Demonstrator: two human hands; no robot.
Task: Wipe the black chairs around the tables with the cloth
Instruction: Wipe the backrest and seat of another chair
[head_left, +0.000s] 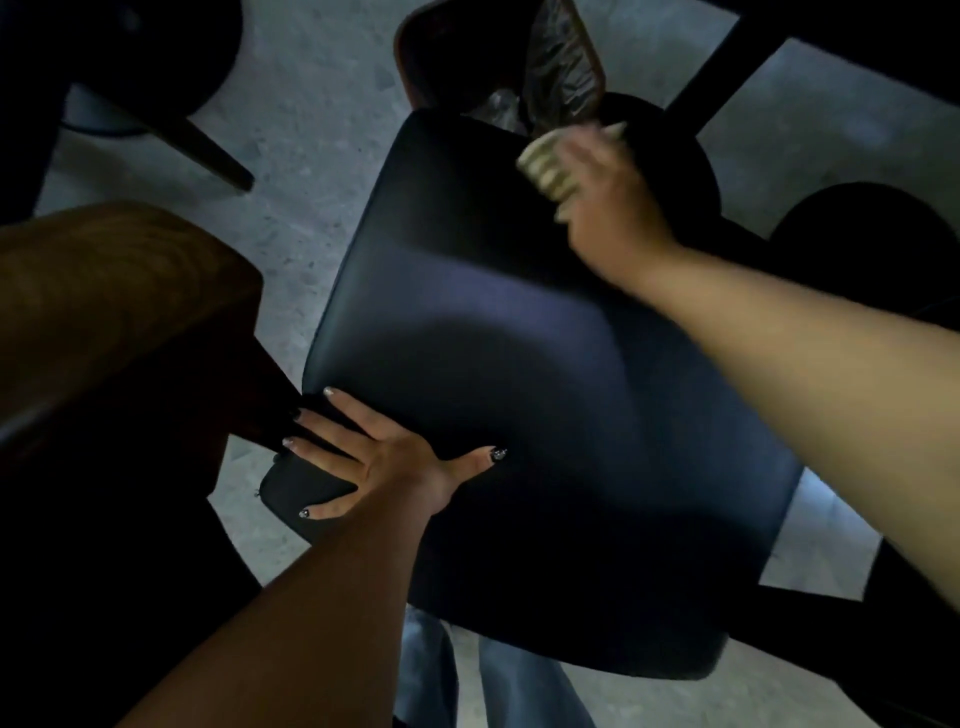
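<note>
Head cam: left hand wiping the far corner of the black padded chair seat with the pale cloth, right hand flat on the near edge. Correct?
Hands are swapped. The head view shows the right hand holding the pale crumpled cloth at the far corner of the black padded chair seat, while the left hand lies flat with spread fingers on the near edge.
</note>
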